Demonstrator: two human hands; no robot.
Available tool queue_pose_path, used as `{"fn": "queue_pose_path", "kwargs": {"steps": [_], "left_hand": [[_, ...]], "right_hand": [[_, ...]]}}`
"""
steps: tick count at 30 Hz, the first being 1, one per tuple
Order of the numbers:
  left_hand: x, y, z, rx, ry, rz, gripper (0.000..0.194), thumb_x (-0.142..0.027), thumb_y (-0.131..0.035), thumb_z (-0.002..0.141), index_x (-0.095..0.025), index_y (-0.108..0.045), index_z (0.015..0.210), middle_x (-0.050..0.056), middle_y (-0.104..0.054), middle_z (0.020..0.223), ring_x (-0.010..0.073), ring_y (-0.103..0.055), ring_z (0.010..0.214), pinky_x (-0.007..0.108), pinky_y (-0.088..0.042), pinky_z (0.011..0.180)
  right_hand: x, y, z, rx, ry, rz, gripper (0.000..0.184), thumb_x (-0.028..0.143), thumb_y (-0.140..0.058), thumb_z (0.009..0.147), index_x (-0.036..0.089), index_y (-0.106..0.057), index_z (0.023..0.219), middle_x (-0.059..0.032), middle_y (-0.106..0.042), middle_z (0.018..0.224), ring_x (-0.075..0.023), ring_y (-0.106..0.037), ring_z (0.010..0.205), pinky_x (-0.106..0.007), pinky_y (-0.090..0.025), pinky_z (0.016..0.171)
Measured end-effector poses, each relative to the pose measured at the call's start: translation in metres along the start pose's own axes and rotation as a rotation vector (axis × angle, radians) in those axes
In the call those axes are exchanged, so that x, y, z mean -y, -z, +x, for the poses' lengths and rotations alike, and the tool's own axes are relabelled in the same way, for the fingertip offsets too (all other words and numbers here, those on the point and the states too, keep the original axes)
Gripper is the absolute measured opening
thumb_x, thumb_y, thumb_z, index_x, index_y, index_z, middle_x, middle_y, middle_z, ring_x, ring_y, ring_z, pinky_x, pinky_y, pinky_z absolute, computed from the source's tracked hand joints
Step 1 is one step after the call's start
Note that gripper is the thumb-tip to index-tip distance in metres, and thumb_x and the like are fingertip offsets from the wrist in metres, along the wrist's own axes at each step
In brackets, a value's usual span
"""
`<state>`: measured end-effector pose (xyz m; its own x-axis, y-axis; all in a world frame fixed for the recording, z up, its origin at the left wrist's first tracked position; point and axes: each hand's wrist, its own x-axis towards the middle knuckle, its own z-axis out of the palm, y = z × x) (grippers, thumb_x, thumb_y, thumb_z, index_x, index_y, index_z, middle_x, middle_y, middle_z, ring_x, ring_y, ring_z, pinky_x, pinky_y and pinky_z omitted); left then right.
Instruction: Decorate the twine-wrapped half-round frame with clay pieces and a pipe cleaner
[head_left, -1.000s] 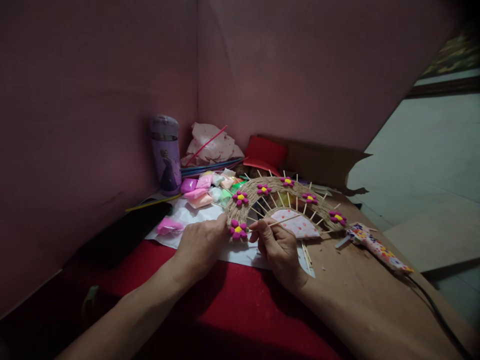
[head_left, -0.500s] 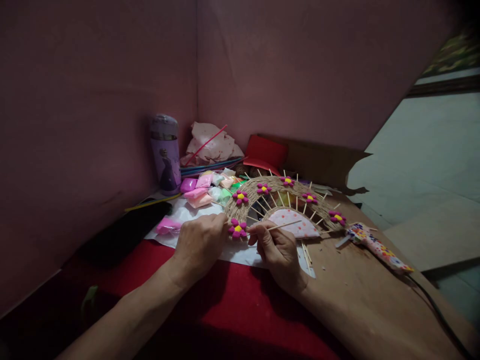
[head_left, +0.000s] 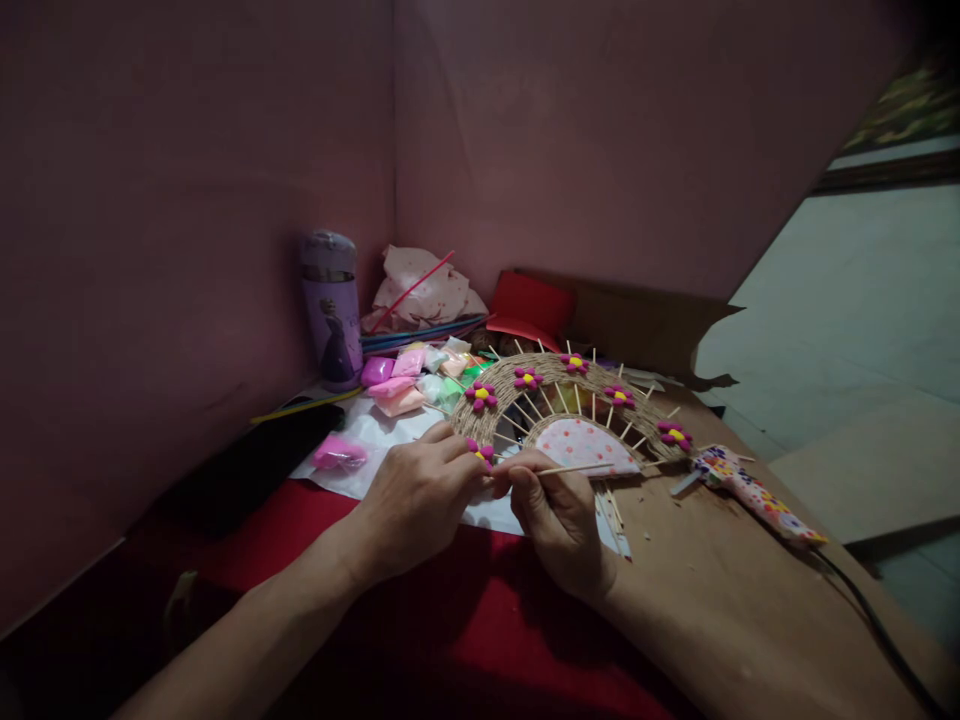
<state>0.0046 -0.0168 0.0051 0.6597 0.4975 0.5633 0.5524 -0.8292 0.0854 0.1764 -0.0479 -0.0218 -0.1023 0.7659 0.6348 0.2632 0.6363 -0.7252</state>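
Note:
My right hand [head_left: 559, 515] pinches a thin wooden stick [head_left: 574, 469], which points off to the right. Close beside it, my left hand [head_left: 427, 500] has its fingers bent together, the fingertips meeting those of the right; whatever is between them is hidden. Both are at the near left end of a half-round craft piece of wound twine [head_left: 551, 365] with sticks radiating from it. Magenta clay flowers with yellow centres dot the twine band; the nearest flower [head_left: 480, 452] is partly covered by my left hand. A dotted pale half-disc [head_left: 589, 446] forms the inner part.
Bags of coloured clay [head_left: 401, 385] lie on white paper behind my left hand. A purple tumbler [head_left: 331, 310] stands by the wall. On the right rests a flower-patterned glue gun [head_left: 757, 498] with a cord. Loose sticks [head_left: 615, 510] lie near my right hand, over brown board.
My left hand has shifted right and slightly nearer, now covering much of the nearest flower and meeting my right fingertips. The stick has moved slightly right and down.

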Motion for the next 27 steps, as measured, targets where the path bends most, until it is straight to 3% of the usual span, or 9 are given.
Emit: {"fn": "queue_pose_path", "kwargs": {"steps": [5, 10, 12, 15, 17, 19, 23, 27], "left_hand": [[-0.002, -0.001, 0.000, 0.047, -0.043, -0.009, 0.021, -0.020, -0.042, 0.091, -0.017, -0.060, 0.081, 0.004, -0.059, 0.079, 0.0185, -0.047, 0.076, 0.030, -0.038, 0.063], [-0.001, -0.002, 0.000, 0.053, -0.012, -0.027, 0.021, -0.014, -0.040, 0.091, -0.016, -0.056, 0.078, 0.005, -0.059, 0.078, 0.0172, -0.048, 0.074, 0.029, -0.037, 0.062], [0.001, -0.001, 0.000, -0.006, 0.054, -0.012, 0.023, -0.015, -0.038, 0.091, -0.016, -0.055, 0.075, 0.004, -0.057, 0.074, 0.0166, -0.048, 0.071, 0.029, -0.037, 0.062], [0.004, 0.001, -0.001, -0.215, 0.228, -0.025, 0.025, -0.018, -0.038, 0.092, -0.016, -0.053, 0.071, 0.003, -0.054, 0.068, 0.0147, -0.048, 0.066, 0.027, -0.037, 0.062], [0.006, 0.001, -0.002, -0.333, 0.325, -0.057, 0.023, -0.021, -0.042, 0.091, -0.016, -0.054, 0.072, 0.001, -0.053, 0.067, 0.0135, -0.049, 0.065, 0.026, -0.037, 0.060], [0.007, 0.001, -0.002, -0.370, 0.370, -0.063, 0.020, -0.023, -0.046, 0.089, -0.017, -0.055, 0.073, 0.000, -0.054, 0.066, 0.0129, -0.050, 0.063, 0.025, -0.036, 0.059], [0.008, 0.000, -0.001, -0.321, 0.411, -0.016, 0.015, -0.019, -0.049, 0.086, -0.017, -0.057, 0.073, 0.001, -0.057, 0.069, 0.0134, -0.052, 0.065, 0.025, -0.036, 0.060], [0.009, 0.001, -0.001, -0.150, 0.483, 0.026, 0.014, -0.009, -0.049, 0.080, -0.018, -0.059, 0.074, 0.002, -0.060, 0.076, 0.0158, -0.054, 0.072, 0.026, -0.037, 0.061]], "right_hand": [[-0.002, -0.001, -0.002, 0.004, -0.019, 0.057, 0.023, 0.030, -0.043, 0.094, 0.021, -0.063, 0.086, 0.0035, -0.048, 0.055, -0.0080, -0.038, 0.040, -0.021, -0.034, 0.041], [-0.004, -0.003, 0.000, -0.084, -0.073, 0.169, 0.026, 0.036, -0.045, 0.093, 0.019, -0.061, 0.083, 0.0009, -0.056, 0.065, -0.0059, -0.040, 0.040, -0.019, -0.031, 0.037], [-0.007, -0.003, 0.004, -0.173, -0.123, 0.227, 0.029, 0.041, -0.045, 0.092, 0.018, -0.059, 0.080, 0.0017, -0.056, 0.062, -0.0052, -0.039, 0.038, -0.019, -0.030, 0.035], [-0.013, -0.001, 0.008, -0.256, -0.208, 0.285, 0.034, 0.048, -0.047, 0.090, 0.017, -0.057, 0.077, 0.0026, -0.054, 0.057, -0.0045, -0.037, 0.035, -0.018, -0.027, 0.033], [-0.015, -0.001, 0.009, -0.250, -0.230, 0.291, 0.034, 0.048, -0.048, 0.089, 0.017, -0.057, 0.077, 0.0028, -0.053, 0.055, -0.0044, -0.037, 0.034, -0.018, -0.026, 0.032], [-0.016, -0.001, 0.006, -0.205, -0.202, 0.266, 0.031, 0.044, -0.048, 0.091, 0.017, -0.058, 0.078, 0.0024, -0.054, 0.057, -0.0046, -0.038, 0.036, -0.018, -0.027, 0.033], [-0.011, -0.001, -0.002, -0.087, -0.080, 0.147, 0.024, 0.034, -0.046, 0.093, 0.019, -0.060, 0.083, 0.0009, -0.056, 0.062, -0.0059, -0.040, 0.040, -0.019, -0.031, 0.036], [-0.005, -0.001, -0.004, -0.002, -0.011, 0.039, 0.023, 0.030, -0.043, 0.094, 0.019, -0.061, 0.084, -0.0007, -0.058, 0.065, -0.0083, -0.045, 0.045, -0.020, -0.034, 0.040]]}}
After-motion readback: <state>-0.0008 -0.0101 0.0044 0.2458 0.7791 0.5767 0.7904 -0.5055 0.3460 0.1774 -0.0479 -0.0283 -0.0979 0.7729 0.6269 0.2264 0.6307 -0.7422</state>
